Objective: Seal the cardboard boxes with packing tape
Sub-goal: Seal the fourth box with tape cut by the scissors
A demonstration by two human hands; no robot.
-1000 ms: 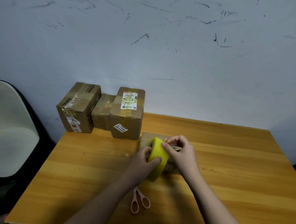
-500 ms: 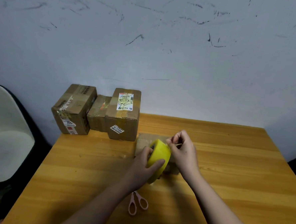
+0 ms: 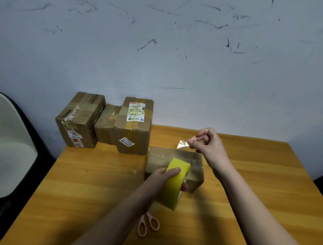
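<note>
The left hand (image 3: 164,176) clenches the yellow tape roll (image 3: 175,183) just above the near box (image 3: 175,167), bracing it so the strip can unwind. The right hand (image 3: 207,142) pinches the free tape end (image 3: 182,144), lifted beyond the box, likely to draw enough length across its top. Pink scissors (image 3: 148,223) lie near on the wooden surface (image 3: 257,185). Three taped boxes (image 3: 104,121) stand at the far left corner against a scuffed pale wall (image 3: 179,57); a pale chair (image 3: 6,143) sits left
</note>
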